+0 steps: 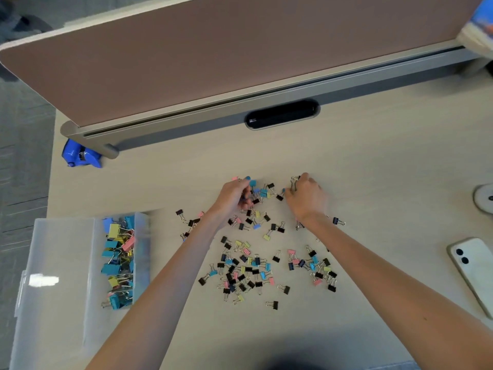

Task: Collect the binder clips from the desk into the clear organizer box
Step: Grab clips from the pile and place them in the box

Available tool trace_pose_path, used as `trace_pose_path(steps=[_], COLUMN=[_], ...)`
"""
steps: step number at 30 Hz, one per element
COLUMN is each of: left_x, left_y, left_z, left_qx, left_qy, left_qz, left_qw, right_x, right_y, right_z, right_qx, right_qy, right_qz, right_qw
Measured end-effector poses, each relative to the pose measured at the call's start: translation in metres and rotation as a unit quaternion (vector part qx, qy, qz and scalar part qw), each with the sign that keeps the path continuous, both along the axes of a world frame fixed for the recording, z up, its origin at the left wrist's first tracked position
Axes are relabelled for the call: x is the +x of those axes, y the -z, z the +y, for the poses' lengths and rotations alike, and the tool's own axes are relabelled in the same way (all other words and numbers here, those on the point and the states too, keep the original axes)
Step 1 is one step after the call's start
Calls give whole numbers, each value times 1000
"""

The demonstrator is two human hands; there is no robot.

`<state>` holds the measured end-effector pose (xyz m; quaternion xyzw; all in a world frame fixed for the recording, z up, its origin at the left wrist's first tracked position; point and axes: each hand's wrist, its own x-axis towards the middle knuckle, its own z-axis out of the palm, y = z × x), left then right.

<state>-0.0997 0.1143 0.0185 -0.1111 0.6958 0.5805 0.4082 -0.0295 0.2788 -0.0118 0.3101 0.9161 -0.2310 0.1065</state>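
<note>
Now, hands: left hand (234, 194) and right hand (306, 198) each grip clips (266, 237)
Box (64, 263): at left; scoop full handfuls, carry low

Binder clips (248, 268) lie scattered mid-way across the counter (346, 156). Organizer box (61, 263) at the left edge, more clips in its right compartment. Phone (472, 265) at the right edge.

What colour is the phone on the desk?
The phone is white with two dark camera lenses. The head view shows it, on the right.
</note>
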Motion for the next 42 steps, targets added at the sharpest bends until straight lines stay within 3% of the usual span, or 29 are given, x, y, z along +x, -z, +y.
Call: trace_pose_path(steps=[3,6,9,12,16,20,24,27,30,33,38,42], left_x=[-4,-3,-5,-6,-4,-2,0,5,15,30,66,87], left_y=[11,16,20,27,28,26,18,11,3,-1,-1,-4], left_z=[7,14,22,30,35,35,30,21,8,-7,-28,-39], left_qx=[-146,-311,-423,-484,-509,-486,-425,-342,-204,-97,45,151], left_qy=[45,119,183,233,251,238,195,171,132,98,72,9], left_qz=[146,284,320,298,304,328,362,342,227,102,-29,-110], left_qw=[977,899,828,789,765,774,806,858,943,985,996,982], right_x=[-2,2,6,10,19,24,27,33,43,55,81,100], right_y=[-3,-4,-3,-1,-5,-9,-13,-17,-18,-20,-20,-24], right_z=[-3,-3,1,5,10,16,14,13,14,14,10,4], right_qx=[-6,-47,-170,-329,-523,-601,-567,-524,-490,-467,-446,-433], right_qy=[4,28,80,127,167,141,149,142,121,103,77,83], right_qz=[-5,19,58,67,61,42,51,71,64,58,37,39], right_qw=[1000,998,980,934,833,786,809,837,861,877,891,897])
